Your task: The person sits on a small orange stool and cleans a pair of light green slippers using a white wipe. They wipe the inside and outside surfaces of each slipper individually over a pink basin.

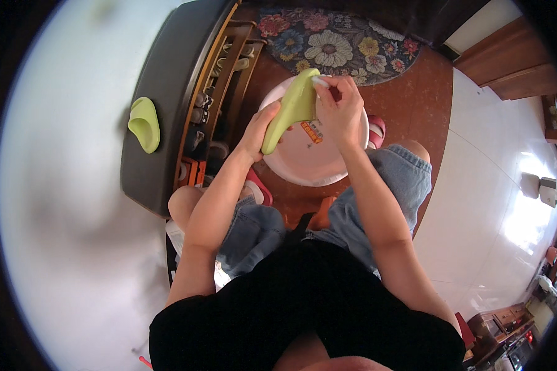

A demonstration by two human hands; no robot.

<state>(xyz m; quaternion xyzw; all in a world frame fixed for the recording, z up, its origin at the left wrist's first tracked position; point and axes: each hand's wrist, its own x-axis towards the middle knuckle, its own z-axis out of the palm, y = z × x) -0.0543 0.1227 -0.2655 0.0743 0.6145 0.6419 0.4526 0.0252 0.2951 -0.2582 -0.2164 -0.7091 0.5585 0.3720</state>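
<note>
A lime-green slide sandal [290, 106] is tilted on its side above a white round basin [318, 174], gripped near its lower end by my left hand [259, 132]. At the sandal's upper end, my right hand [341, 104] pinches a small white thing [320, 81], too small to name for sure, against the green surface. A printed sticker [311, 132] shows on the basin's bottom. The matching lime-green slide sandal [145, 125] lies by itself on the dark cabinet top at the left.
A shoe rack [234, 69] holding several shoes stands under the dark cabinet top [160, 60]. Beyond the basin lies a flowered mat [329, 46] on the reddish-brown floor [427, 92]. My feet in red slippers [377, 130] flank the basin. Pale floor tiles [473, 185] lie to the right.
</note>
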